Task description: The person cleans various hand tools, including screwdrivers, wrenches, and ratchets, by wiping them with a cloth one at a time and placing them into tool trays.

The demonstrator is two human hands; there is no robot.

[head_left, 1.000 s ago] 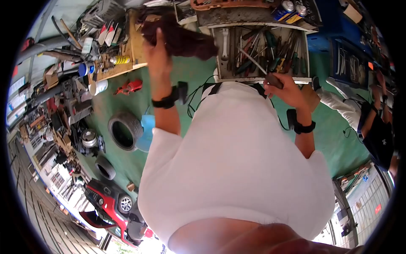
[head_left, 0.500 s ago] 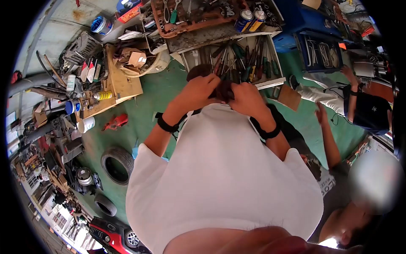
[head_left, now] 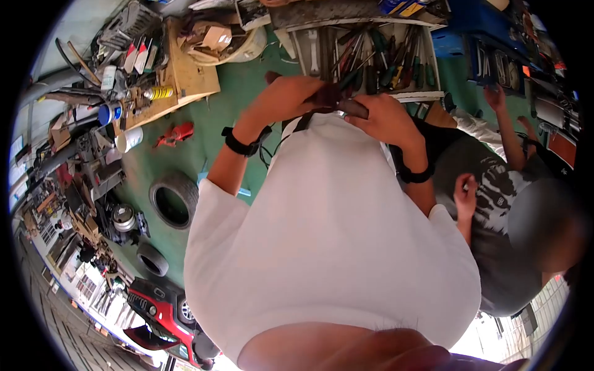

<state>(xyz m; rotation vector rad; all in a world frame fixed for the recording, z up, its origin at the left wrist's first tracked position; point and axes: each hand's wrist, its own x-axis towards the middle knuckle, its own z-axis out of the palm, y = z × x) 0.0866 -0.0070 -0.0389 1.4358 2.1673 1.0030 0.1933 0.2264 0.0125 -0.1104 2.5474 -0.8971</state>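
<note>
- Here, the dark handle (head_left: 354, 109) is pinched by the right grip (head_left: 392, 121), axis roughly ten-to-four.
- The cloth (head_left: 327, 96) is clutched by the left grip (head_left: 283, 99), ten o'clock from the handle.

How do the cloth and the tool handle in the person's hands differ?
The cloth is crumpled; the tool handle is straight and rigid-looking. The cloth is dark maroon; the tool handle is lighter brown. The left hand grips the cloth, the right hand the tool handle. Both are held near the white shirt.
</note>
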